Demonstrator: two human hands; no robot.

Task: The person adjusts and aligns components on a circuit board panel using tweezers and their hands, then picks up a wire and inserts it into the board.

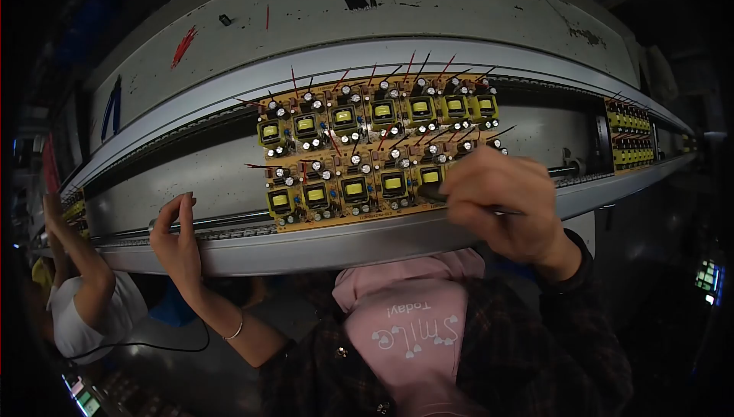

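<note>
A panel of joined circuit boards (321, 222) lies on the conveyor, carrying yellow-wrapped transformers, capacitors and upright red and black wires. Over its near right corner is my right hand (505, 203), closed around a slim dark tool (432, 190) whose exact kind I cannot make out. The tool's end is beside a transformer in the near row. My left hand (177, 241) is apart from the panel, at the near conveyor rail. Its thumb and fingertips come together in a pinch; whatever is between them, if anything, does not show.
Metal rails (352, 245) run along the conveyor's near and far sides. Farther right sits another board panel (631, 134). Another person's arm (76, 249) reaches in at the far left. Beyond the far rail is a pale, marked surface (428, 4).
</note>
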